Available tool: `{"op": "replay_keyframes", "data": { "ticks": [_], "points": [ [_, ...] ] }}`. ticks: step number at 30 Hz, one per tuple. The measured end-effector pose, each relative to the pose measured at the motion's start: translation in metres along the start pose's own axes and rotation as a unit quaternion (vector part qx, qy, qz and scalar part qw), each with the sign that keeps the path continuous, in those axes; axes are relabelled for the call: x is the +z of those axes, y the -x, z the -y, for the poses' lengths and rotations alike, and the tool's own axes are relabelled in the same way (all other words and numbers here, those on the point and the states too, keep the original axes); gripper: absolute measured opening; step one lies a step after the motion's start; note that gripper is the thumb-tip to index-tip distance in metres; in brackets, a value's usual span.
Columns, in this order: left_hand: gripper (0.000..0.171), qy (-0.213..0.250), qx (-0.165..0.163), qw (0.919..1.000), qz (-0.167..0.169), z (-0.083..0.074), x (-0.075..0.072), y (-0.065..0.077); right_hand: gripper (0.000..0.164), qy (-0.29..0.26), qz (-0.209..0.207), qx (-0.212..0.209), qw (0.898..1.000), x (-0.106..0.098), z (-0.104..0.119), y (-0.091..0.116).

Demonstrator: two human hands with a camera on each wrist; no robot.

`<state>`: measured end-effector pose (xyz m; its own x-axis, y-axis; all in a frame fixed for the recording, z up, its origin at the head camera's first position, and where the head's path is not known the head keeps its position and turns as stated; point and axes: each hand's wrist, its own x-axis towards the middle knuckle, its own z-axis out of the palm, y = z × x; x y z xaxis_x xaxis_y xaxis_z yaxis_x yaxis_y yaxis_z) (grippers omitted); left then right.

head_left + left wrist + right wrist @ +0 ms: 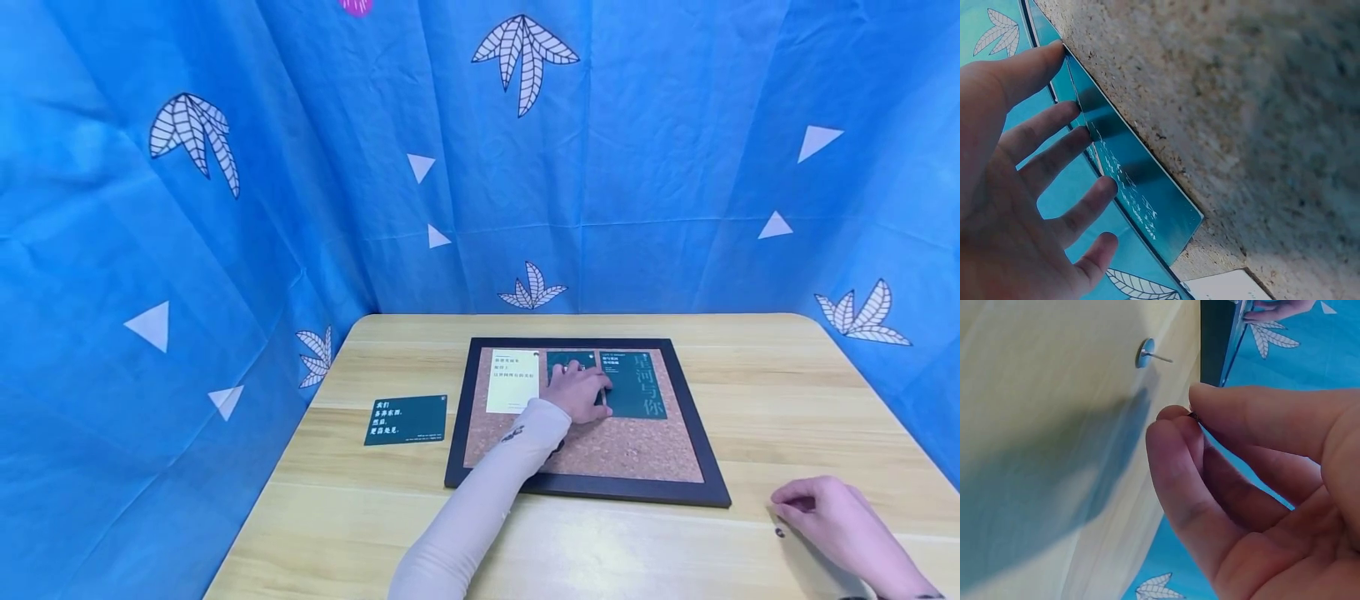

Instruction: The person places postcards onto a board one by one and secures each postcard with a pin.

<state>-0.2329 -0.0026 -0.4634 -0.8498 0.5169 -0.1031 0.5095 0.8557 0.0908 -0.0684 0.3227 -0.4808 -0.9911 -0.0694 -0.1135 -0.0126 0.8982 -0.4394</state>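
My left hand point(577, 392) reaches over the middle green card point(561, 360) on a black-framed cork board point(600, 454). In the left wrist view the spread fingers hang over that card point(1147, 169), with the thumb at its edge beside the neighbouring card. A larger green card point(633, 392) lies to the right and a pale yellow card point(513, 382) to the left. Right of the board, my right hand point(821, 512) pinches a thumbtack point(1193, 416) between thumb and fingertips; only a small dark bit shows. Below it, another thumbtack point(1145, 353) lies point up on the table.
A separate green card point(407, 420) with white writing lies on the wooden table point(345, 500), left of the board. Small tacks show at the top of the cards on the board. A blue patterned curtain point(637, 167) surrounds the table's back and sides.
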Motion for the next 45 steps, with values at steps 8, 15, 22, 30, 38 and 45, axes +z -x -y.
{"op": "replay_keyframes", "data": {
  "ticks": [8,15,22,30,38,45],
  "points": [
    [0.048,-0.008,-0.003,1.0000,0.001,0.000,0.001,-0.001,0.004,-0.015,-0.006,0.000,1.000,-0.005,0.008,-0.007],
    [0.049,-0.007,-0.007,0.9999,0.005,0.001,0.002,-0.004,0.010,-0.024,-0.025,-0.021,0.999,-0.012,0.015,-0.017],
    [0.048,-0.004,-0.007,1.0000,0.006,0.001,0.003,-0.004,0.011,-0.014,-0.039,-0.037,0.998,-0.019,0.025,-0.030],
    [0.049,-0.011,-0.010,0.9998,0.009,0.001,0.005,-0.007,0.012,-0.034,-0.062,-0.055,0.996,-0.026,0.035,-0.045],
    [0.048,0.009,-0.008,0.9999,0.010,0.001,0.005,-0.006,0.013,-0.053,-0.065,-0.072,0.994,-0.031,0.042,-0.058],
    [0.048,0.008,-0.008,0.9999,0.005,0.000,0.004,-0.005,0.014,-0.038,-0.081,-0.091,0.992,-0.035,0.049,-0.073]
  ]
}}
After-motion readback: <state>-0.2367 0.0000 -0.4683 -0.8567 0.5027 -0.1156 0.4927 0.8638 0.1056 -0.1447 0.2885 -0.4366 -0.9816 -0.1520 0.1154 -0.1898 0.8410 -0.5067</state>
